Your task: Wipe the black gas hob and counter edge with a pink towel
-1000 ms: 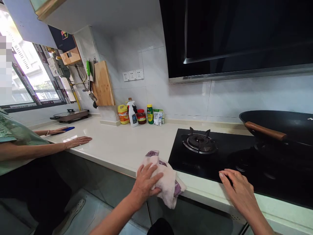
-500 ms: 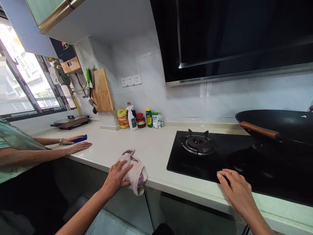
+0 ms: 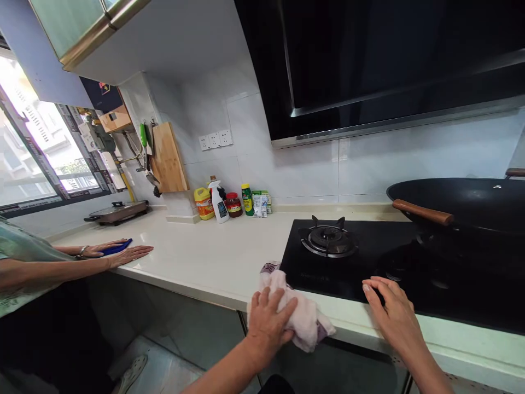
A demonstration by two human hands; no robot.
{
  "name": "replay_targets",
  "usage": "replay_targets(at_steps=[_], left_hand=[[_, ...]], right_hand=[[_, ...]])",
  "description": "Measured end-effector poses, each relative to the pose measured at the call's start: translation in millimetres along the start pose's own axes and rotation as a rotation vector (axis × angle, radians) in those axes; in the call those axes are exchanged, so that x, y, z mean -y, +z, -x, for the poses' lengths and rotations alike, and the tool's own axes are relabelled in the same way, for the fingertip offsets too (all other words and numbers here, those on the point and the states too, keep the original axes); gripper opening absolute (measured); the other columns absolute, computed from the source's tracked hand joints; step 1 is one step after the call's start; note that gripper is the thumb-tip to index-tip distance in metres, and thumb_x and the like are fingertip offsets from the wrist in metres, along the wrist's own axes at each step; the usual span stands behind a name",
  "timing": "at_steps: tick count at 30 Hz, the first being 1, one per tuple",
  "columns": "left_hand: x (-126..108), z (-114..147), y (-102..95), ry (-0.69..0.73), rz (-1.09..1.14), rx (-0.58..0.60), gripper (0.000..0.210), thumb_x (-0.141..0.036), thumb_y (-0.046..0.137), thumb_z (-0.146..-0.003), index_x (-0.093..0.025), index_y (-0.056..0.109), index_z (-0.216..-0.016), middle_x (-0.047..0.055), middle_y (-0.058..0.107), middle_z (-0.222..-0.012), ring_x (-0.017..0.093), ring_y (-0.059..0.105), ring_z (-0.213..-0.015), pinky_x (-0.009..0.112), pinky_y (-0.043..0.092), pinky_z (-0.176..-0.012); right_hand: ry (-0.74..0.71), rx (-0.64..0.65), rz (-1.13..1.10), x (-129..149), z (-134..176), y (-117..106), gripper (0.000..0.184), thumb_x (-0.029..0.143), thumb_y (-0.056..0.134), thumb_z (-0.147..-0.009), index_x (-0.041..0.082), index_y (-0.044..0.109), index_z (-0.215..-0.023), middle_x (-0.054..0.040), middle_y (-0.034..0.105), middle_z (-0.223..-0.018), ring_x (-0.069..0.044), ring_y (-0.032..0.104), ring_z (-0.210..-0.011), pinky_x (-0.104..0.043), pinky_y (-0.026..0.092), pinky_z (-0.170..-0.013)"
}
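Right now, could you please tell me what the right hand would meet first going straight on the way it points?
Going forward and left over the black hob, the right hand would probably meet the uncovered burner first, though its height is hard to judge.

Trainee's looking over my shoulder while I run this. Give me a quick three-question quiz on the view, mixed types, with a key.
1. What does the person's left hand rest on?
2. True or false: the person's right hand is apart from the black wok.
3. How is the wooden cutting board placed? A) lying flat; B) upright; C) inside the wok.

Key:
1. A pale cloth with purple parts.
2. True.
3. B.
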State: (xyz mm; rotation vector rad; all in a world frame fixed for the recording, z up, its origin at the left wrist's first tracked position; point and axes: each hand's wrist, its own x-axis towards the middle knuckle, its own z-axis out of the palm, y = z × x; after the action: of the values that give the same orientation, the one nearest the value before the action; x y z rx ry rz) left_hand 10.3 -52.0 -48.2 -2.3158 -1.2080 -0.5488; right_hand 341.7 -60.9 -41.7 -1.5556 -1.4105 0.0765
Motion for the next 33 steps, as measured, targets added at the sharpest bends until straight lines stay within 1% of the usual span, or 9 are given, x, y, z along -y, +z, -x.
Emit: replay_targets(at_steps=[5, 9, 12, 14, 19, 22, 27, 30, 33], left_hand=[[-70, -28, 5.6, 0.054, 0.092, 0.068, 0.084, -0.053, 0.08, -0.073, -0.039, 0.045, -0.148, 0.012, 0.057, -0.142, 0.044, 0.051, -0.123, 0.067, 0.04, -0.098], [-117, -49, 22.4, 0.126, 0.177, 0.061, 0.076, -0.049, 0.068, -0.085, -0.032, 0.038, -0.154, 0.014, 0.053, -0.147, 0.044, 0.049, -0.127, 0.066, 0.041, -0.1], [-141, -60, 35.0, 0.138, 0.233, 0.022, 0.074, -0.042, 0.063, -0.089, -0.028, 0.036, -0.156, 0.016, 0.054, -0.147, 0.044, 0.047, -0.131, 0.064, 0.041, -0.102], [-145, -61, 34.2, 0.16, 0.279, -0.006, 0.071, -0.042, 0.061, -0.09, -0.029, 0.037, -0.156, 0.015, 0.053, -0.148, 0.044, 0.044, -0.133, 0.065, 0.04, -0.102], [-118, -52, -1.7, 0.235, 0.446, -0.013, 0.065, -0.036, 0.059, -0.09, -0.035, 0.041, -0.152, 0.01, 0.052, -0.148, 0.038, 0.049, -0.126, 0.057, 0.045, -0.099], [-97, -50, -29.1, 0.27, 0.577, 0.003, 0.065, -0.029, 0.061, -0.088, -0.033, 0.043, -0.151, 0.009, 0.052, -0.148, 0.032, 0.047, -0.132, 0.05, 0.044, -0.107], [-64, -46, -54.1, 0.327, 0.994, 0.093, 0.066, -0.025, 0.068, -0.083, -0.027, 0.049, -0.147, 0.01, 0.053, -0.15, 0.026, 0.047, -0.139, 0.042, 0.038, -0.118], [-34, -40, -54.8, 0.098, 1.171, 0.144, 0.05, -0.024, 0.06, -0.087, -0.026, 0.058, -0.138, 0.009, 0.065, -0.137, 0.022, 0.061, -0.125, 0.038, 0.048, -0.109], [1, -42, -50.2, -0.177, 1.11, 0.078, 0.037, -0.029, 0.053, -0.091, -0.025, 0.067, -0.125, 0.007, 0.073, -0.12, 0.021, 0.069, -0.109, 0.037, 0.055, -0.099]], right_hand=[[0.016, -0.091, -0.232, 26, 18, -12, 0.041, 0.057, 0.045, -0.095, 0.025, 0.068, -0.106, -0.0094, 0.063, -0.124, -0.026, 0.058, -0.118, -0.04, 0.05, -0.095], [-0.141, 0.012, -0.301, 54, 48, -5, 0.032, 0.047, 0.045, -0.099, 0.026, 0.065, -0.113, -0.0082, 0.061, -0.128, -0.022, 0.059, -0.121, -0.039, 0.048, -0.104], [-0.228, 0.091, -0.244, 54, 65, 7, 0.03, 0.045, 0.047, -0.099, 0.027, 0.064, -0.117, -0.0078, 0.062, -0.128, -0.023, 0.059, -0.121, -0.041, 0.051, -0.104], [-0.248, 0.087, -0.179, 45, 72, 12, 0.032, 0.044, 0.05, -0.098, 0.028, 0.061, -0.123, -0.008, 0.06, -0.132, -0.025, 0.058, -0.124, -0.043, 0.051, -0.105], [-0.266, 0.083, -0.086, 29, 79, 21, 0.044, 0.044, 0.047, -0.099, 0.03, 0.048, -0.14, -0.008, 0.052, -0.143, -0.026, 0.052, -0.132, -0.047, 0.048, -0.109], [-0.33, 0.085, 0.007, 34, 81, 27, 0.049, 0.048, 0.048, -0.099, 0.031, 0.044, -0.145, -0.0084, 0.051, -0.146, -0.03, 0.05, -0.135, -0.053, 0.043, -0.111], [-0.464, 0.171, 0.128, 39, 78, 33, 0.069, 0.057, 0.054, -0.094, 0.033, 0.033, -0.155, -0.0104, 0.05, -0.15, -0.033, 0.048, -0.137, -0.058, 0.037, -0.113], [-0.497, 0.188, 0.175, 38, 78, 39, 0.081, 0.062, 0.064, -0.086, 0.033, 0.033, -0.155, -0.0123, 0.05, -0.15, -0.038, 0.047, -0.137, -0.064, 0.034, -0.111], [-0.465, 0.184, 0.264, 48, 80, 53, 0.095, 0.054, 0.087, -0.064, 0.037, 0.045, -0.147, -0.0125, 0.047, -0.152, -0.047, 0.043, -0.138, -0.072, 0.03, -0.109]])
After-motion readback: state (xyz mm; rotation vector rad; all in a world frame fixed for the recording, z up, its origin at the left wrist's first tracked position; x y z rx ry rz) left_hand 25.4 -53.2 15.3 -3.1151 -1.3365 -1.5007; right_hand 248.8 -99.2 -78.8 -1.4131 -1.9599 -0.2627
